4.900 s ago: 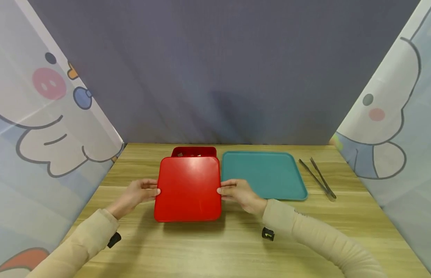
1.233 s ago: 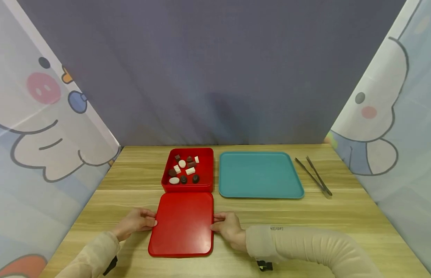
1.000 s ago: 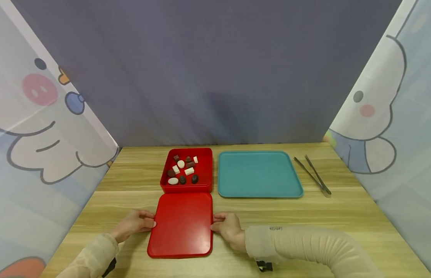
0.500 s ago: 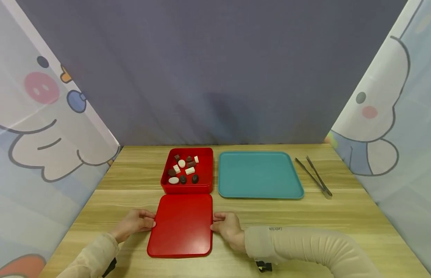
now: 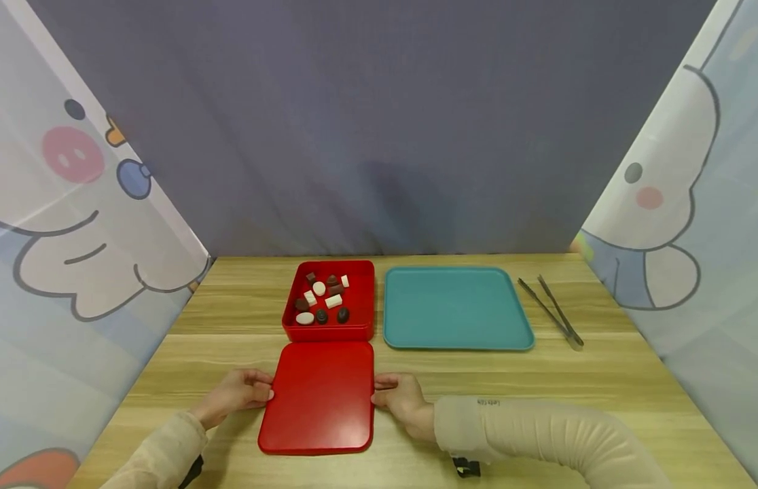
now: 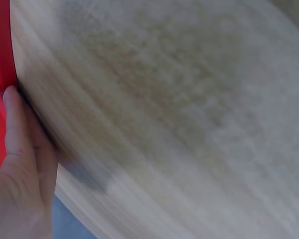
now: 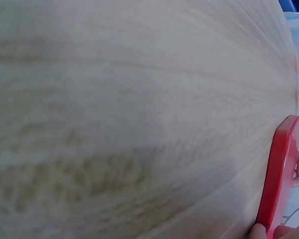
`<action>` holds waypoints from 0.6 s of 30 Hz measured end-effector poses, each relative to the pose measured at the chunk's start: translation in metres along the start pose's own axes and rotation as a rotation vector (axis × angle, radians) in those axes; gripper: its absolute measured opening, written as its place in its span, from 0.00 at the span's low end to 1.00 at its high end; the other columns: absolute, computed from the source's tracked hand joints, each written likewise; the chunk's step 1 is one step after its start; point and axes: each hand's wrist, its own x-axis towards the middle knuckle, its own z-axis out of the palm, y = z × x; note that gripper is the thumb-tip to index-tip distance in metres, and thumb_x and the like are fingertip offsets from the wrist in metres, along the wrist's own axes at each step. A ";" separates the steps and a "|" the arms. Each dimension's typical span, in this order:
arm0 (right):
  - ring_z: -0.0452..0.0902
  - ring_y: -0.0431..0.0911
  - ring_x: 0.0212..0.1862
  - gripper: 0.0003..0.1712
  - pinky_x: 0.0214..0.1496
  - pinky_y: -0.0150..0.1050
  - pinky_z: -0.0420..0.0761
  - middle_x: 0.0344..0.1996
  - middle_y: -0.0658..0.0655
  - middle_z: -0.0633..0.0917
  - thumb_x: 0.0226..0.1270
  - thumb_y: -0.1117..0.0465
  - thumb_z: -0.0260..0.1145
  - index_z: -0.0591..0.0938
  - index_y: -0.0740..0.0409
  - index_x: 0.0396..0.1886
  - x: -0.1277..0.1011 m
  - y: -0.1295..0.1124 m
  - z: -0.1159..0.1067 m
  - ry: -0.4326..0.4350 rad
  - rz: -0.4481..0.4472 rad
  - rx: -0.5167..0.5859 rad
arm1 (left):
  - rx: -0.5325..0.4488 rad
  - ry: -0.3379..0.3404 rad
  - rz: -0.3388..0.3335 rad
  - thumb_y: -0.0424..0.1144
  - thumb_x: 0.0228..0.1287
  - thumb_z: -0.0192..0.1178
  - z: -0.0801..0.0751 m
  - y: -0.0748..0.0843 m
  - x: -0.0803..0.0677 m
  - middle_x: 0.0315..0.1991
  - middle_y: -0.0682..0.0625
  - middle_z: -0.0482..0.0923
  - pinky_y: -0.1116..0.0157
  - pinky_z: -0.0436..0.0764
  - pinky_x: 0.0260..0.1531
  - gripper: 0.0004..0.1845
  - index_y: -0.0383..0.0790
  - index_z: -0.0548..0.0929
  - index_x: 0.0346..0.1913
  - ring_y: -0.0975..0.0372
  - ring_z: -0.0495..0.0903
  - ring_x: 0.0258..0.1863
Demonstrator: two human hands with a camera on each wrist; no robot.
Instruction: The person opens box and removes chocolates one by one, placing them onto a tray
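A flat red square lid [image 5: 318, 397] lies on the wooden table, just in front of a red box [image 5: 329, 333]. My left hand [image 5: 235, 394] holds its left edge, thumb at the top and fingers along the side. On the opposite edge my right hand [image 5: 403, 402] pinches it between thumb and fingers. In the left wrist view, fingertips meet the lid's rim [image 6: 1, 45]; the right wrist view has the lid's side [image 7: 276, 179] resting low on the wood. Several brown and white chocolates [image 5: 333, 301] are scattered inside the box.
Right of the box lies a teal tray [image 5: 458, 309]. Metal tongs [image 5: 559, 319] rest spread apart beyond it, near the table's right side. A grey curtain [image 5: 379, 136] closes off the back, with cartoon-printed sheets [image 5: 654, 238] on both sides.
Over the earlier frames, both hands brought the lid from over the box toward me and down to the table, uncovering the chocolates. In the last second hands and lid have stayed almost still.
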 end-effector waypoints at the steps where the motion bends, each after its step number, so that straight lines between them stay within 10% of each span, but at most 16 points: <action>1: 0.79 0.43 0.37 0.22 0.41 0.36 0.81 0.40 0.66 0.81 0.50 0.78 0.60 0.75 0.79 0.49 0.000 0.000 0.000 -0.007 0.005 0.012 | 0.000 -0.004 -0.001 0.30 0.56 0.61 0.000 0.000 0.000 0.34 0.49 0.79 0.62 0.82 0.39 0.23 0.16 0.69 0.50 0.63 0.80 0.35; 18: 0.79 0.43 0.41 0.26 0.49 0.44 0.80 0.46 0.64 0.81 0.56 0.74 0.60 0.69 0.78 0.56 0.007 -0.019 -0.024 -0.201 0.184 0.069 | -0.012 -0.151 0.062 0.37 0.62 0.57 -0.016 0.002 0.001 0.45 0.43 0.78 0.65 0.80 0.42 0.32 0.14 0.58 0.59 0.65 0.78 0.42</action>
